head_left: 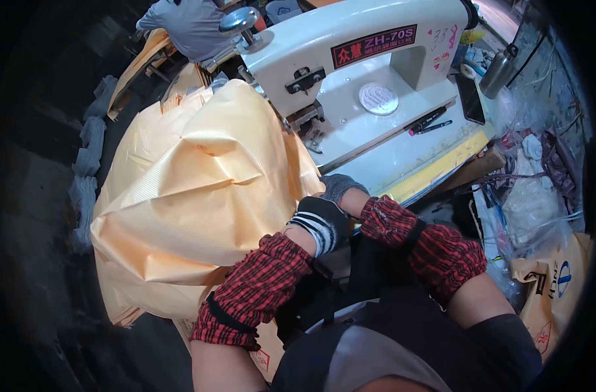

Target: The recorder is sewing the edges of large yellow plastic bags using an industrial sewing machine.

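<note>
A large cream-coloured woven sack (pixel 200 176) bulges up in creased folds on the left, beside the needle end of a white industrial sewing machine (pixel 376 29). My left hand (pixel 323 221), in a dark glove with a striped cuff, rests against the sack's right edge. Just beyond it, my right hand (pixel 344 187), in a grey knit glove, touches the sack's corner by the front of the machine bed. Both hands are close together, with their fingers turned down and out of sight, so I cannot see how they grip. Red-and-black checked sleeves cover both forearms.
On the machine bed lie a round metal plate (pixel 378 98) and pens (pixel 428 121). A phone (pixel 470 99) and a metal bottle (pixel 500 72) are at the right. Plastic scraps (pixel 536 189) and another printed sack (pixel 552 284) fill the right side. Another person (pixel 186 32) is at the far left.
</note>
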Tool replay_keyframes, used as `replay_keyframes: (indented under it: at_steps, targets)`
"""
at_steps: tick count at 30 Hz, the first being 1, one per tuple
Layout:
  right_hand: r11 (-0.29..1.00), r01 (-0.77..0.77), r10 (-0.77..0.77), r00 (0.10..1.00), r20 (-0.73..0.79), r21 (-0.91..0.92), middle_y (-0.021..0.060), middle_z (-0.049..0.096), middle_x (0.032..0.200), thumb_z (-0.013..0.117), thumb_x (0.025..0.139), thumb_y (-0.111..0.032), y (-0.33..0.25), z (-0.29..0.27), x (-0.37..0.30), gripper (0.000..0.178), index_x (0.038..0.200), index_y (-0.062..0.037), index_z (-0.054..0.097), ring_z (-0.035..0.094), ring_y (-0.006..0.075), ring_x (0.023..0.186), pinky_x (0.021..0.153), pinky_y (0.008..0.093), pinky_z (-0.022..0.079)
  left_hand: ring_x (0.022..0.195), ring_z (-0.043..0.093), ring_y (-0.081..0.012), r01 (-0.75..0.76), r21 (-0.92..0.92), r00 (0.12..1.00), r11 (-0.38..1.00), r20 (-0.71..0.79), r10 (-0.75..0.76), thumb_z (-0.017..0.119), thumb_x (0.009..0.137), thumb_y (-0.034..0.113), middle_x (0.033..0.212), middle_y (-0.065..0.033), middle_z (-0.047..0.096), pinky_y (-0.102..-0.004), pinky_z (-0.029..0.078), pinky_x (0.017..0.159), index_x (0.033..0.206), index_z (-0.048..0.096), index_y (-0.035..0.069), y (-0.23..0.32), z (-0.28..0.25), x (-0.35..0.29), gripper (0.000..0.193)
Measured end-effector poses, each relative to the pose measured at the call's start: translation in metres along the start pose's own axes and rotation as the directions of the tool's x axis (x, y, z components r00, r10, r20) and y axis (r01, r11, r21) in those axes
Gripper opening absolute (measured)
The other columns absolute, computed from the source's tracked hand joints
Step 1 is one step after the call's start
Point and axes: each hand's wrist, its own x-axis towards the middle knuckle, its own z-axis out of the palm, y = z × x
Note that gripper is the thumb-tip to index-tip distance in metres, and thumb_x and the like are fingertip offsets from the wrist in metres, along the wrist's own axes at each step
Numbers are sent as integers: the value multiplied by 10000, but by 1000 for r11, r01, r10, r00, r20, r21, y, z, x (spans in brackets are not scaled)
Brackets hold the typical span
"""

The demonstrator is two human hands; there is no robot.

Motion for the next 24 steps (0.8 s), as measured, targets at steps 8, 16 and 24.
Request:
replay_keyframes:
  at_steps: [8, 16, 24]
  targets:
    - [922, 259, -306, 942, -134, -288, 138, 648, 728, 567, 790, -304, 40, 4, 55, 305, 892, -32, 657, 619, 211, 573, 512, 360, 496, 764, 651, -271, 174, 134, 984, 976, 7, -176, 547, 761, 363, 798, -111, 667, -411, 495, 654, 837, 689, 109, -40, -16, 25, 300]
    - [793, -72, -3, 993, 122, 605, 64, 590, 564, 623, 812, -402, 18, 5, -4, 405, 709, -13, 579, 520, 111, 457, 459, 242, 428, 792, 654, -243, 623, 192, 776, 758, -269, -570, 553, 756, 290, 819, -81, 677, -438, 434, 723, 856, 684, 152, -160, -28, 5, 215]
    - [801, 462, -308, 864, -399, 382, 70, 610, 725, 670, 791, -206, -46, -21, -8, 233, 861, -10, 566, 592, 141, 652, 614, 270, 495, 709, 609, -261, 440, 98, 761, 893, -569, -313, 542, 731, 195, 684, -76, 635, -451, 377, 842, 708, 658, 132, -58, 6, -39, 134]
